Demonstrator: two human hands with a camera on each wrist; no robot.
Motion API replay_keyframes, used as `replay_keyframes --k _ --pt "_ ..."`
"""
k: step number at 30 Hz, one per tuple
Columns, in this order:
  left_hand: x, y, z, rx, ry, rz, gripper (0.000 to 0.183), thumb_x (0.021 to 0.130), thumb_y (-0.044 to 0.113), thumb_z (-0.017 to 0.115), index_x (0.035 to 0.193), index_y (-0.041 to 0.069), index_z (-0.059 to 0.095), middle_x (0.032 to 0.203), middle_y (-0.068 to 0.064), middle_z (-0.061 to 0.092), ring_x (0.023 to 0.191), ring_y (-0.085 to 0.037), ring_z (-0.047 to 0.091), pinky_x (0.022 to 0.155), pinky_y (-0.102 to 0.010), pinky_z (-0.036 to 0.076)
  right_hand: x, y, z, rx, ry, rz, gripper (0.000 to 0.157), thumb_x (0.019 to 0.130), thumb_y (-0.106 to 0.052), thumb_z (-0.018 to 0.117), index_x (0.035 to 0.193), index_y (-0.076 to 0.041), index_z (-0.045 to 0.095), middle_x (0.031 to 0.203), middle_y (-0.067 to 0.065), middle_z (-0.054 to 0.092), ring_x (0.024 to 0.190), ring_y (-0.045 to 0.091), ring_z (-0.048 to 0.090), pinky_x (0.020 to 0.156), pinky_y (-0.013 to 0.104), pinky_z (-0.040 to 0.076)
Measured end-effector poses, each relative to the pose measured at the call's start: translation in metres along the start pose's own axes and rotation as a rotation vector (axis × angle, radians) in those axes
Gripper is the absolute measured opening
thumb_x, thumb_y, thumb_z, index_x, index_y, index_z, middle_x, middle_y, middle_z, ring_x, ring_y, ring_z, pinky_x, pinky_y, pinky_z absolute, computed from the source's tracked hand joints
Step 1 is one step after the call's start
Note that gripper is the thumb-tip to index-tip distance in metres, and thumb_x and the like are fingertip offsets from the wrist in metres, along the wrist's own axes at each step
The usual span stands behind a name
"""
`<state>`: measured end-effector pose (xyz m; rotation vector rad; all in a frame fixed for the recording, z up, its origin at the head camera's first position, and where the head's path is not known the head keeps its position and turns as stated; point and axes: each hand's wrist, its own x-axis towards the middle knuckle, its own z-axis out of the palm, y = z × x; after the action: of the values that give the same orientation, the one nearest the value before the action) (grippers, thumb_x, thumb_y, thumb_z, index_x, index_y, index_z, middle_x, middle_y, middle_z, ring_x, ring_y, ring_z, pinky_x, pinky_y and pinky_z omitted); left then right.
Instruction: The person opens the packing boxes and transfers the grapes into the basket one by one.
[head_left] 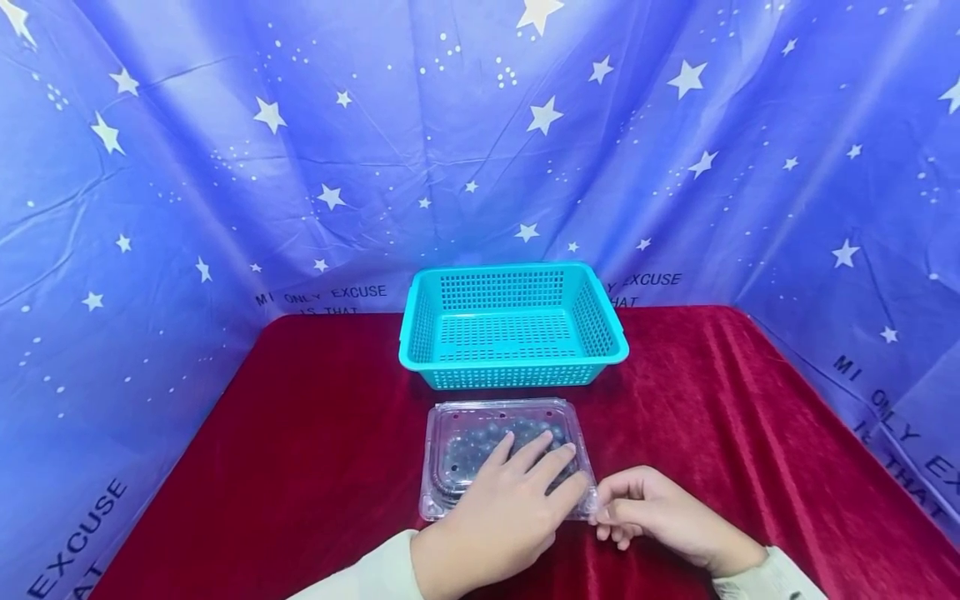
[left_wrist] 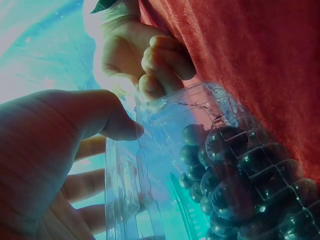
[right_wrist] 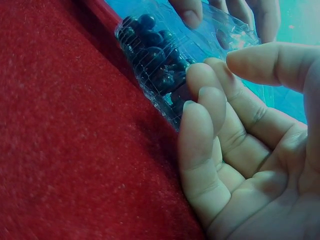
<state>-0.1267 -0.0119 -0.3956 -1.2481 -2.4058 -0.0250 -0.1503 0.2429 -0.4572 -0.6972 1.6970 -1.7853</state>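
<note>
A clear plastic clamshell box (head_left: 442, 425) lies closed on the red cloth, with many dark round berries (left_wrist: 230, 170), like blueberries, inside. My left hand (head_left: 513, 508) rests across the lid, its fingers spread and nearly straight. In the left wrist view its thumb (left_wrist: 115, 117) lies on the clear plastic. At the box's near right corner, my right hand (head_left: 660, 512) pinches the plastic edge between thumb and forefinger. Its other fingers (right_wrist: 200, 145) curl loosely beside the box in the right wrist view. The left palm hides part of the lid and the near edge.
Just behind the box stands a turquoise perforated basket (head_left: 517, 375), with nothing in it. Red velvety cloth (head_left: 300, 450) covers the table. A blue curtain with white stars (head_left: 450, 117) hangs around the back and sides.
</note>
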Motion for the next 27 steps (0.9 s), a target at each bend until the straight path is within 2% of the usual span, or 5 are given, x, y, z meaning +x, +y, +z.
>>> replay_keyframes --k 7,15,22,27 --pt "-0.007 -0.003 0.000 -0.009 -0.004 -0.012 0.065 0.072 0.034 0.079 0.128 0.021 0.048 0.136 -0.003 0.050 0.130 -0.029 0.047 0.094 -0.058 0.045 0.003 0.002 0.001 0.000 -0.011 -0.029 0.014 0.091 0.005 0.048 0.092 0.013 0.059 0.078 0.038 0.058 0.066 0.012 0.065 0.058 0.034 0.057" --pt "-0.010 -0.004 -0.001 -0.004 0.011 -0.017 0.062 0.073 0.034 0.078 0.127 0.021 0.051 0.136 -0.004 0.052 0.129 -0.029 0.047 0.094 -0.057 0.045 0.004 0.002 0.001 -0.004 -0.020 -0.024 0.015 0.092 0.003 0.048 0.092 0.012 0.060 0.079 0.033 0.062 0.065 0.013 0.064 0.057 0.037 0.057" --pt "-0.011 -0.005 -0.001 -0.002 0.017 -0.014 0.059 0.073 0.032 0.077 0.125 0.021 0.051 0.135 -0.004 0.053 0.129 -0.029 0.048 0.095 -0.058 0.045 0.002 0.001 0.000 -0.001 -0.017 0.004 0.015 0.092 0.001 0.050 0.092 0.011 0.061 0.082 0.022 0.068 0.067 0.011 0.064 0.059 0.038 0.057" --pt "-0.013 -0.007 0.000 0.003 0.041 -0.007 0.057 0.073 0.031 0.077 0.124 0.020 0.053 0.135 -0.004 0.053 0.128 -0.029 0.049 0.094 -0.057 0.045 0.001 0.002 -0.001 0.000 -0.016 0.001 0.015 0.092 0.001 0.049 0.092 0.011 0.061 0.082 0.025 0.067 0.067 0.012 0.064 0.059 0.038 0.057"
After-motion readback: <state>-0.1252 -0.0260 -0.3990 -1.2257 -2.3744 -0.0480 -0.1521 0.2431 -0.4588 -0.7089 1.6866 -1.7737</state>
